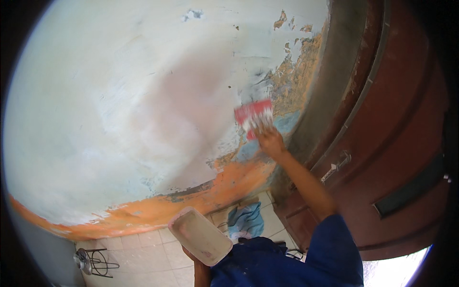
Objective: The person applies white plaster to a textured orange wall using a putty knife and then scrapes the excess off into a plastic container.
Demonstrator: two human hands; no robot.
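Observation:
My right hand (268,138) grips a red putty spreader (253,111) with its fingers wrapped over it. The spreader is smeared with white paste and lies against the wall (119,86), beside a bare, peeling patch. At the lower middle my left hand (188,253) is under the side of a shallow rectangular plastic tub (201,234). The tub is pale inside with residue along its walls, and it hides most of that hand's fingers.
A dark red door (392,143) with a metal handle (337,167) stands at the right. An orange band (158,213) runs along the wall's foot. On the tiled floor (148,248) are a blue cloth (245,221) and a metal-legged stool (98,262).

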